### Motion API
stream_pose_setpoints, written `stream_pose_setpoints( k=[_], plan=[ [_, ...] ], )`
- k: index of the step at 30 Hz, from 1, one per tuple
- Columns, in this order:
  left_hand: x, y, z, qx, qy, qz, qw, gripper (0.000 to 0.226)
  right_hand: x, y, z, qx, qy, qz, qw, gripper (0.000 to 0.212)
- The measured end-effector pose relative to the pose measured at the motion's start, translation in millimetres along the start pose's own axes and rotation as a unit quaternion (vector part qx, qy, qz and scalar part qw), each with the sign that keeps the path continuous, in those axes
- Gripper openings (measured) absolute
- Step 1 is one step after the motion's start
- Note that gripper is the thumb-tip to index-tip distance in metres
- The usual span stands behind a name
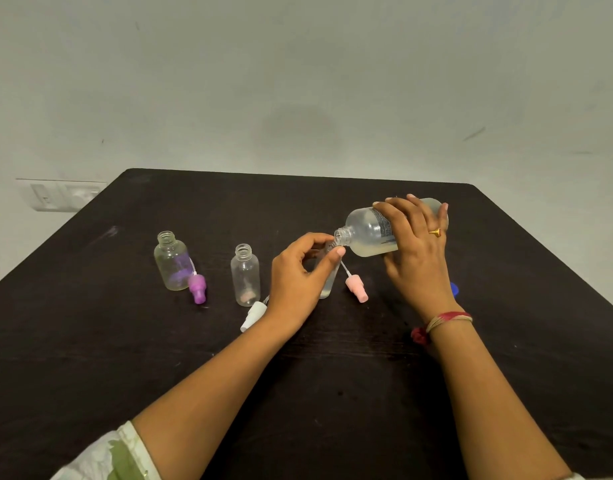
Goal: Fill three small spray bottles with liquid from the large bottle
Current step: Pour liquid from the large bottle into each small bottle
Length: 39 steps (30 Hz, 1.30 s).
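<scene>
Head view, table [332,375]. Toward right edge: large bottle [363,233] tilted, clamped in right hand [415,251], mouth at held small bottle [327,287], gripped by left hand [298,275], mid-table. Toward left edge: far-left bottle [171,263], middle bottle [245,277], upright, open. Purple cap [197,288], white cap [253,315], pink cap [356,288] lying beside.

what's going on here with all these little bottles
A person is filling small bottles. The right hand tips the large bottle so that its mouth meets the small bottle, which the left hand holds upright on the table. A little liquid shows at its bottom. The far-left bottle and the middle bottle stand open and look nearly empty. The purple spray top, white spray top and pink spray top lie beside them.
</scene>
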<state>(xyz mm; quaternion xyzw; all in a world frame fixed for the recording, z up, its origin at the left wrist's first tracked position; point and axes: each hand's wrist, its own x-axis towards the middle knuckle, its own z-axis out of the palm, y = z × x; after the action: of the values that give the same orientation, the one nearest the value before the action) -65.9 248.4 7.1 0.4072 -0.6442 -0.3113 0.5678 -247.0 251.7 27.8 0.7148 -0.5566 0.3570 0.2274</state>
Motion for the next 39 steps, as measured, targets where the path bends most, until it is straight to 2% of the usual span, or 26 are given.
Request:
stream_pose_setpoints(
  k=[9, 13, 16, 21, 27, 31, 33, 37, 39],
  plan=[
    [0.6, 0.3, 0.9, -0.023, 0.007, -0.015, 1.000, 0.011, -1.7, -0.3, -0.1, 0.040, -0.018, 0.016, 0.999, 0.070],
    [1.8, 2.4, 1.1, -0.066, 0.016, -0.036, 0.997, 0.010, -2.6, -3.5, -1.1, 0.120, -0.016, 0.074, 0.990, 0.069],
    [2.5, 2.9, 0.1, -0.105, 0.022, -0.052, 0.993, 0.006, -2.4, -4.9, -2.1, 0.197, 0.004, 0.128, 0.972, 0.072],
    [4.7, 7.5, -0.5, -0.179, 0.037, -0.077, 0.980, 0.006, 1.2, -1.8, -6.7, 0.262, 0.081, 0.222, 0.936, 0.072],
    [4.0, 8.0, 0.0, -0.190, 0.041, -0.091, 0.977, 0.007, 3.4, -1.9, -10.6, 0.321, 0.113, 0.305, 0.889, 0.065],
    [4.9, 7.9, 0.3, -0.186, 0.047, -0.120, 0.974, 0.005, 4.3, -2.7, -12.4, 0.335, 0.122, 0.319, 0.878, 0.061],
    [5.0, 7.8, -0.6, -0.177, 0.042, -0.119, 0.976, 0.016, 4.7, -3.9, -12.6, 0.338, 0.123, 0.319, 0.877, 0.060],
    [4.8, 5.9, -2.4, -0.168, 0.033, -0.106, 0.980, 0.009, 4.6, -5.3, -10.6, 0.330, 0.113, 0.305, 0.886, 0.063],
    [3.8, 5.7, -2.2, -0.146, 0.027, -0.090, 0.985, 0.015, 3.6, -4.7, -8.6, 0.317, 0.105, 0.297, 0.895, 0.067]
  ],
)
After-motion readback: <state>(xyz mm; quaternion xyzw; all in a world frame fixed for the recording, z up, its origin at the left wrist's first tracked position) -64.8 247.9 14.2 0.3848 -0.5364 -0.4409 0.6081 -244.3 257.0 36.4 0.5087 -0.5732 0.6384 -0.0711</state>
